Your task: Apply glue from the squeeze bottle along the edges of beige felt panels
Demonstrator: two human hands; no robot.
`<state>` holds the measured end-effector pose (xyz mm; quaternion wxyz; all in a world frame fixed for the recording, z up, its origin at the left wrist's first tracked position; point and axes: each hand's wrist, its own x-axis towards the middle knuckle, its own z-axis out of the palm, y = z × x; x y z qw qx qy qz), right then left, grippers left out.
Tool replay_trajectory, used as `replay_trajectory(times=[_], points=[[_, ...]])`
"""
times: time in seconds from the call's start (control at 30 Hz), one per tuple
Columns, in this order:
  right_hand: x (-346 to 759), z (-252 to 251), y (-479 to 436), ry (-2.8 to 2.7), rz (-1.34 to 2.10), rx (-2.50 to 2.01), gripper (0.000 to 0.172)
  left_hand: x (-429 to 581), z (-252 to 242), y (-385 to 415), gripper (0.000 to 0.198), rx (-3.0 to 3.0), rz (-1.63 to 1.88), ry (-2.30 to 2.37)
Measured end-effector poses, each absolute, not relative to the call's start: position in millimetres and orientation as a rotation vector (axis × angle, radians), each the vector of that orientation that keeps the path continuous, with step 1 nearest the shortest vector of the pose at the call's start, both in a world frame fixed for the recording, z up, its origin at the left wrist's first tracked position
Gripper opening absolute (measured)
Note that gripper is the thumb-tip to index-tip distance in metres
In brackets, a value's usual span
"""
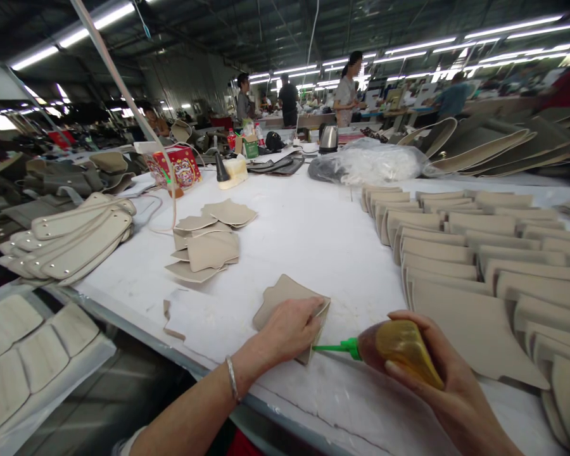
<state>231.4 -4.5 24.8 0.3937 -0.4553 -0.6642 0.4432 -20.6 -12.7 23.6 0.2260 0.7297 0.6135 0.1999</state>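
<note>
Gripping an amber glue bottle (401,347) in the right hand (449,386), fingers wrapped fully round its body, with the green nozzle (336,347) pointed left and its tip at the near right edge of a beige cut piece (285,292). Pressing that cut piece flat onto the white table (313,228) with the left hand (289,329), palm down, fingers stretched out and grasping nothing, a thin bracelet (232,379) on the wrist. Left of the cut piece and farther back, a loose pile of similar beige shapes (211,244); farther left again, at the table's edge, a stack of long beige straps (71,237). Right of the cut piece, rows of overlapping beige panels (479,253), the nearest just beside the bottle hand. Well behind the cut piece, a red patterned box (177,166), a crumpled clear plastic bag (375,161) and a steel kettle (329,138). Much farther behind, several people (289,101) standing at other benches under strip lights
</note>
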Motion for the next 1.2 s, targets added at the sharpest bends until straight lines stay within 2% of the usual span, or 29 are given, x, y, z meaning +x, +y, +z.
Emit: replay_trajectory(times=[0.1, 0.3, 0.5, 0.87, 1.07, 1.2], points=[[225.0, 32.6, -12.0, -1.621, 1.235, -1.169, 0.055, -21.0, 23.0, -12.8, 0.047, 2.013, 0.556, 1.666], [228.1, 27.6, -6.2, -1.627, 1.172, -1.193, 0.059, -22.5, 21.3, -12.5, 0.045, 2.015, 0.572, 1.653], [217.3, 37.3, -19.4, -1.535, 1.298, -1.205, 0.058, -22.1, 23.2, -12.4, 0.044, 2.013, 0.553, 1.646], [233.0, 18.5, 21.5, -1.697, 0.903, -1.180, 0.057, -23.6, 20.9, -9.8, 0.040, 2.026, 0.554, 1.624], [231.1, 25.6, 8.1, -1.711, 1.092, -1.189, 0.055, -24.1, 20.0, -9.6, 0.040, 2.020, 0.556, 1.617], [234.4, 23.6, 22.8, -1.752, 0.955, -1.158, 0.055, -23.7, 22.9, -8.9, 0.040, 2.011, 0.511, 1.631]])
